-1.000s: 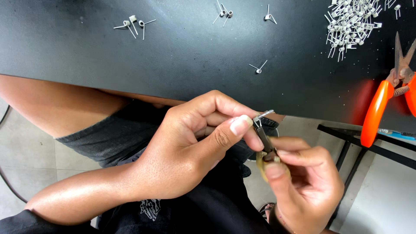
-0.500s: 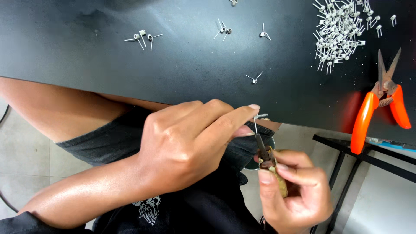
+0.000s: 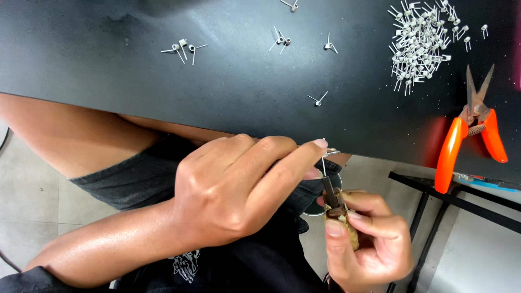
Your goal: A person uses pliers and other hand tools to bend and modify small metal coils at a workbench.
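Observation:
My left hand (image 3: 244, 190) is closed over a thin metal wire (image 3: 324, 159), its forefinger and thumb pinching the wire near the table's front edge. My right hand (image 3: 369, 239) grips a small wooden-handled winding tool (image 3: 335, 209) with a dark metal tip that points up at the wire. Both hands are below the black table (image 3: 163, 92), over my lap. A small wire coil (image 3: 318, 100) with two legs lies on the table just above my hands.
A pile of several finished wire coils (image 3: 420, 46) lies at the table's far right. Orange-handled cutters (image 3: 469, 130) lie open at the right edge. A few loose coils (image 3: 182, 49) are scattered at the back. A black metal frame (image 3: 450, 201) stands at the lower right.
My left hand has turned over the wire, its fingers stretching toward the table edge. My right hand with the tool has dropped slightly. The view has shifted a little.

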